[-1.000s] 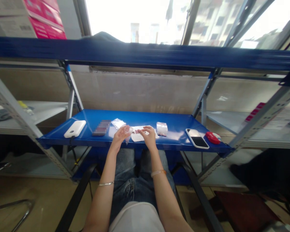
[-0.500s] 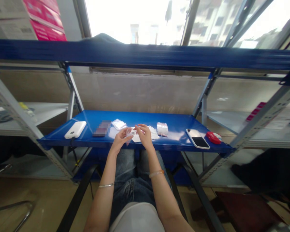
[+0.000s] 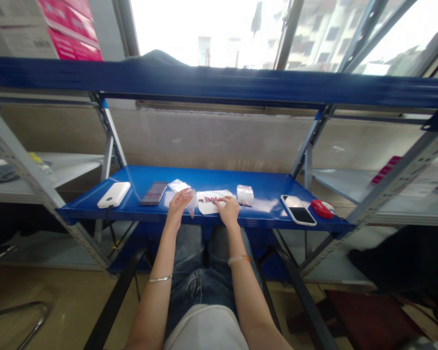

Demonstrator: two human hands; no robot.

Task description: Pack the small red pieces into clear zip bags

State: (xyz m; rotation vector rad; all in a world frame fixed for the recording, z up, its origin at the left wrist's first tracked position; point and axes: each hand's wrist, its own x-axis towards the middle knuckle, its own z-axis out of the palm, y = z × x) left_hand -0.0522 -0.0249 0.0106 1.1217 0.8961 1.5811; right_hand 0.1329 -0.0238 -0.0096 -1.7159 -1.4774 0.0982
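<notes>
My left hand (image 3: 180,203) is closed on a small clear plastic bag (image 3: 191,203), which hangs from its fingers over the blue shelf. To the right, my right hand (image 3: 228,209) reaches down onto a white sheet (image 3: 206,209), its fingertips at several small dark red pieces (image 3: 209,200) lying there. The thumb and fingers are bent together; whether a piece is between them is too small to make out. Behind my left hand lies a stack of clear bags (image 3: 178,185). A clear packet (image 3: 245,194) with red pieces at its lower end is just right of the sheet.
On the blue shelf (image 3: 270,194), a white power bank (image 3: 114,195) with a cable and a blurred dark rectangular object (image 3: 154,193) lie on the left. A phone (image 3: 298,210) and a red object (image 3: 322,208) lie on the right. A blue beam (image 3: 219,85) crosses above.
My hands have moved apart. The right hand has gone from beside the bag down to the red pieces on the sheet, while the left keeps the bag and has shifted slightly left.
</notes>
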